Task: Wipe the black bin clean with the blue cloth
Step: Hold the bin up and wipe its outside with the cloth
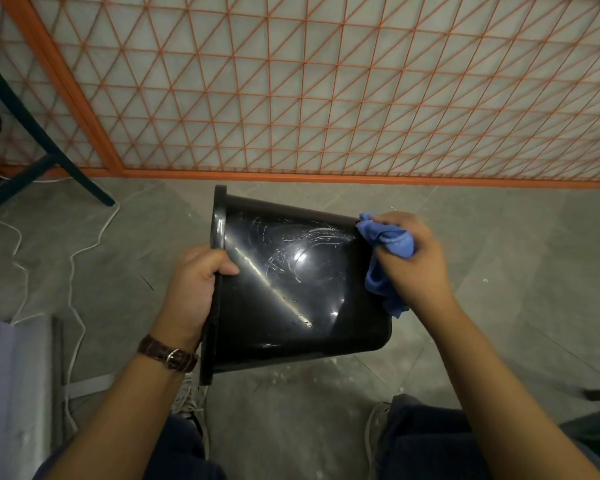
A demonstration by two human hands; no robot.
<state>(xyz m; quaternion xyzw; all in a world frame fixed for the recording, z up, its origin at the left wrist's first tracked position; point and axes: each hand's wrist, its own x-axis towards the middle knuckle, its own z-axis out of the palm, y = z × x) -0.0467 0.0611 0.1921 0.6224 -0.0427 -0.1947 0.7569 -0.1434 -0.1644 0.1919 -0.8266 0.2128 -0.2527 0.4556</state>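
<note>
You hold the bin [291, 289] on its side in the air above the floor [499, 271], its rim to your left and its base to your right. Your left hand [194, 289] grips the rim, thumb over the outer wall and fingers hidden inside the mouth. A brown strap watch [168, 353] sits on that wrist. Your right hand [409, 258] is clenched around the bunched cloth [385, 258], which presses against the base end of the bin, with a fold hanging down beside the base edge. The glossy black wall faces you and shows pale swirled smears and bright glints of light across its upper half, plus one long diagonal streak of reflection. Behind the bin, an orange lattice screen [326, 81] stands against the far edge of the grey tiled floor. A white cable [73, 271] snakes over the floor to your left, near dark chair legs [49, 157]. White specks dot the floor below the bin. Your knees in dark trousers [430, 441] show at the bottom.
</note>
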